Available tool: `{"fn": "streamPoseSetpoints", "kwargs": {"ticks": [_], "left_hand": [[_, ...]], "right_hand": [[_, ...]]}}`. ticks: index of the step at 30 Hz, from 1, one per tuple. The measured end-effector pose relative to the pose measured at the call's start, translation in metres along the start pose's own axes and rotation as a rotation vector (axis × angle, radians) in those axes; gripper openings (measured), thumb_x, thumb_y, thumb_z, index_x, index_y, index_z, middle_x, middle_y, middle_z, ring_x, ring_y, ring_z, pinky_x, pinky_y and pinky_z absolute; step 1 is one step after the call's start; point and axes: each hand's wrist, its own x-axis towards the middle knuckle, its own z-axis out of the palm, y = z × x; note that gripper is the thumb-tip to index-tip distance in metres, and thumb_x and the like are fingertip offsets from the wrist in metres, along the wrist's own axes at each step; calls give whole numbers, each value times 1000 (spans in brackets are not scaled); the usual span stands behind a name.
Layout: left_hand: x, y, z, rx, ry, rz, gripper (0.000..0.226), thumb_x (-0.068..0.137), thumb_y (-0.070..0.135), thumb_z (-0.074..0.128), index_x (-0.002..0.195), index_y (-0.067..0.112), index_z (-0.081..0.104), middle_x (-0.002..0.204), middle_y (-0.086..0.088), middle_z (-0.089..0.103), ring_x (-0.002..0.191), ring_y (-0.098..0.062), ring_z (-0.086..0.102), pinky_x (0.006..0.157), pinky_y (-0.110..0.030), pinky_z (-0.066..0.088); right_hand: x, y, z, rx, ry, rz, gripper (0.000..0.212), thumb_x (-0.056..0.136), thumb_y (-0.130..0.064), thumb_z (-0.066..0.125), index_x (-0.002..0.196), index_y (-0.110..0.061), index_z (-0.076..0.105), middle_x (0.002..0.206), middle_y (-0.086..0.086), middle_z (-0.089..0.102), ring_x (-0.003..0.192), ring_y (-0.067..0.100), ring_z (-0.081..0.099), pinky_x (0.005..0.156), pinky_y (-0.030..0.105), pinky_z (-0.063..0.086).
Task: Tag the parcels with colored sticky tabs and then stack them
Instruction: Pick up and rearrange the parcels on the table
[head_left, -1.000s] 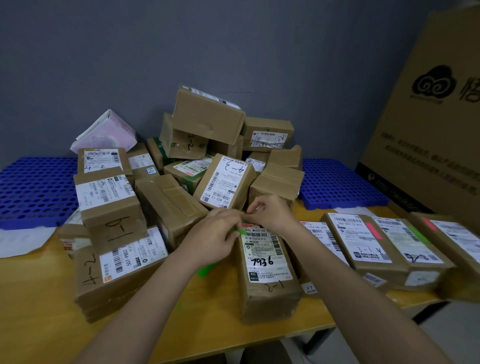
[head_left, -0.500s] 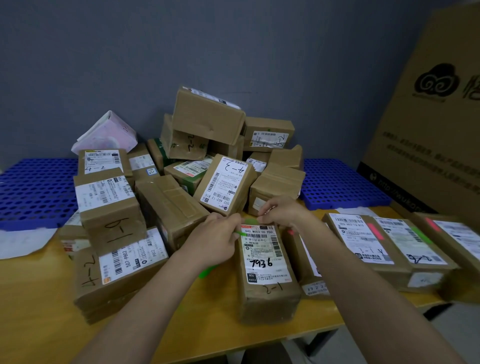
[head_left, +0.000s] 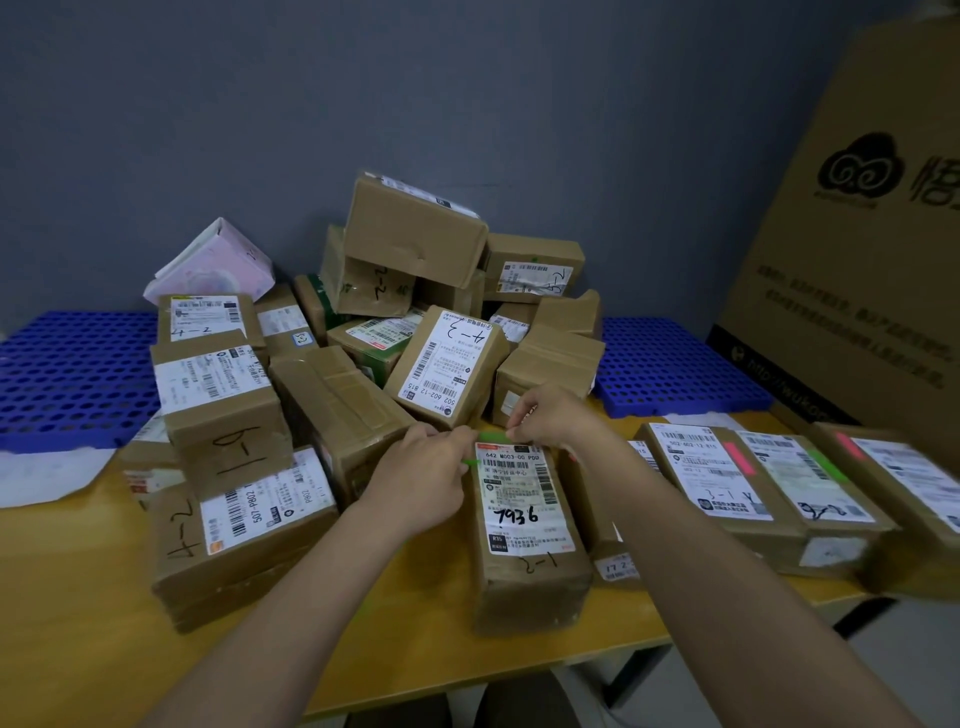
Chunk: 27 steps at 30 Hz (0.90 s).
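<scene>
Both hands are at the far end of the parcel (head_left: 524, 525) marked 7936 on the surface (head_left: 88, 613); the right hand (head_left: 550, 415), now further right, pinches a green tab (head_left: 493, 438); the left hand (head_left: 421, 478) seems to pinch more green tabs (head_left: 470, 462), partly hidden.

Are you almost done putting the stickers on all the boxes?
Not nearly. Three parcels on the right already wear tabs: pink, green and pink. Right now the left hand and right hand pinch a green tab at the top of the 7936 parcel. The big pile behind shows no tabs, and nothing looks stacked yet.
</scene>
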Motion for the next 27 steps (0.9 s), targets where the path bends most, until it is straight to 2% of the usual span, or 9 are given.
{"fn": "streamPoseSetpoints", "kwargs": {"ticks": [2, 5, 8, 11, 14, 17, 19, 23, 27], "left_hand": [[0, -1, -1, -13, -21, 4, 16, 94, 14, 43, 92, 26, 34, 127, 1, 58, 116, -23, 39, 85, -36, 45], [-1, 0, -2, -46, -24, -7, 13, 94, 14, 45, 94, 24, 37, 114, -2, 58, 118, -21, 38, 80, -31, 41], [-2, -1, -3, -59, -28, -21, 14, 95, 18, 47, 95, 28, 37, 117, -5, 54, 124, -19, 37, 83, -33, 42], [-4, -2, -4, -37, -31, -19, 10, 95, 18, 46, 102, 25, 44, 124, -5, 53, 128, -19, 35, 89, -35, 42], [-4, -4, -1, -16, -44, -24, 29, 94, 17, 46, 122, 23, 47, 123, -2, 55, 126, -18, 36, 88, -35, 43], [-5, 0, -4, -6, -56, -28, 14, 94, 16, 46, 102, 28, 42, 118, -3, 56, 120, -20, 40, 84, -35, 45], [-3, 0, -6, -18, -69, -29, 16, 93, 17, 47, 92, 29, 37, 119, -5, 54, 119, -21, 41, 84, -36, 44], [2, -10, -7, -170, -110, -49, 23, 93, 23, 50, 77, 36, 40, 129, 0, 52, 119, -19, 44, 95, -37, 41], [-1, -9, -9, -457, -62, -103, 15, 94, 20, 54, 81, 26, 55, 131, 6, 53, 119, -13, 46, 94, -31, 36]], "right_hand": [[0, -2, 0, 17, -13, 45, 11, 83, -15, 66, 86, -4, 68, 74, 6, 63, 61, 12, 53, 56, 24, 42], [2, -4, 7, -60, 46, 35, 36, 79, -44, 71, 70, -12, 56, 64, 2, 54, 57, 14, 49, 53, 26, 35], [1, -4, 16, -173, 123, 3, 46, 75, -56, 72, 78, -12, 57, 72, 0, 58, 66, 15, 54, 57, 27, 37], [-3, -3, 19, -201, 146, -17, 44, 78, -54, 71, 82, -11, 60, 79, 0, 61, 76, 17, 57, 59, 28, 39], [-4, 2, 18, -140, 162, -47, 35, 82, -43, 72, 83, -9, 64, 87, 2, 65, 82, 17, 59, 67, 29, 42], [-5, 8, 14, -61, 159, -86, 17, 85, -26, 72, 87, -9, 69, 88, 0, 64, 83, 16, 58, 68, 27, 43], [-8, 9, 11, -31, 142, -117, 5, 86, -17, 69, 90, -14, 67, 88, 0, 62, 83, 16, 59, 67, 27, 45], [-32, 10, -1, 5, 244, -261, 15, 92, -20, 61, 104, -17, 67, 109, 0, 64, 103, 14, 58, 83, 30, 49], [-78, 16, -7, -138, 247, -395, 18, 93, -27, 59, 99, -15, 71, 101, -5, 61, 89, 9, 56, 76, 29, 48]]}}
